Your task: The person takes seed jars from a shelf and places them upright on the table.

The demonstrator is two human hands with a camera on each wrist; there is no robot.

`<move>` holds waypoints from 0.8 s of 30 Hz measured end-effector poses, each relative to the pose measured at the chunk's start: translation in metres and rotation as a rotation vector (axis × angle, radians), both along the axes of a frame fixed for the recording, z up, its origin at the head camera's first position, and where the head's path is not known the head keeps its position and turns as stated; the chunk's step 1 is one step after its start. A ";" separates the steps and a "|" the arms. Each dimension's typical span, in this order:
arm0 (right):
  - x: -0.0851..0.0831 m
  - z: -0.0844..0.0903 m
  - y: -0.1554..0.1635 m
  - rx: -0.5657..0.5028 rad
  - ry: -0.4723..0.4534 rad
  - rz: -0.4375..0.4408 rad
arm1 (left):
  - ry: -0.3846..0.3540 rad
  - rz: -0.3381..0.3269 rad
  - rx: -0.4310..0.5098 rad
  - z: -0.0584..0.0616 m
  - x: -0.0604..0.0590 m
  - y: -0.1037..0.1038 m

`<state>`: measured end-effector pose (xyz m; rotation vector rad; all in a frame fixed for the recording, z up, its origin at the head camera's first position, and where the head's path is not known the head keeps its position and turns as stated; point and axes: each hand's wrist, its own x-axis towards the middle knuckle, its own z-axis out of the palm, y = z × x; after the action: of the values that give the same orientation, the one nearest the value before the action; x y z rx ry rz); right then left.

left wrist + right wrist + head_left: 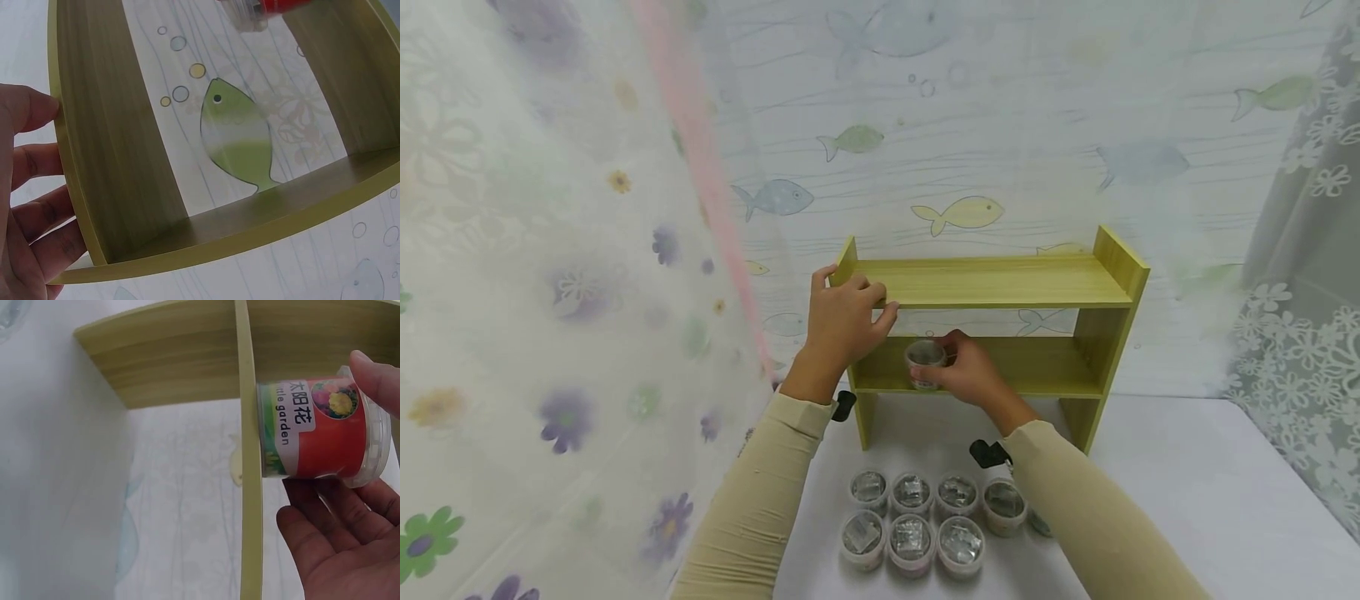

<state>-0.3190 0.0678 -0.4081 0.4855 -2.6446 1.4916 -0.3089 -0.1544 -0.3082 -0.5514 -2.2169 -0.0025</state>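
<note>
A small clear plastic cup [925, 357] with a red and green "little garden" label is in my right hand [972, 372]. My thumb lies at the lidded rim and my fingers are around the far side. In the right wrist view the cup's [319, 428] base is right at the lower board [249, 456] of the yellow-green wooden shelf. My left hand [847, 318] grips the shelf [992, 282] at its upper left corner. In the left wrist view the fingertips [53, 209] meet the shelf's edge.
Several similar lidded cups [911, 540] stand in two rows on the white table [1180, 467] in front of the shelf. My right forearm [1090, 508] partly covers one at the right. A fish-patterned curtain [1045, 150] hangs behind, with a flowered curtain [587, 333] at the left.
</note>
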 end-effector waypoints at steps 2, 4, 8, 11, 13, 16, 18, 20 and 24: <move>0.002 0.001 0.002 0.015 0.002 -0.001 | -0.006 0.006 -0.004 0.000 0.000 0.000; 0.004 0.001 0.005 0.020 0.004 0.004 | -0.009 0.007 -0.005 0.000 0.001 0.000; 0.005 0.001 0.010 0.036 0.022 0.002 | -0.008 0.002 0.002 0.001 0.002 0.000; 0.007 -0.001 0.015 0.041 0.030 -0.007 | -0.004 -0.005 0.010 0.001 0.003 0.001; 0.009 -0.001 0.018 0.046 0.035 -0.015 | -0.001 -0.007 0.014 0.002 0.004 0.001; 0.014 -0.001 0.022 0.044 0.049 -0.029 | 0.003 -0.007 0.014 0.002 0.004 0.002; 0.017 -0.001 0.025 0.038 0.053 -0.036 | 0.005 -0.008 0.014 0.001 0.003 0.002; 0.021 0.000 0.028 0.039 0.057 -0.047 | 0.004 -0.008 0.014 0.001 0.003 0.002; 0.028 0.000 0.033 0.026 0.062 -0.057 | 0.002 -0.008 0.014 0.001 0.003 0.001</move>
<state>-0.2909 0.1007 -0.4084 0.4464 -2.6098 1.4050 -0.3058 -0.1530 -0.3071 -0.5528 -2.2110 -0.0221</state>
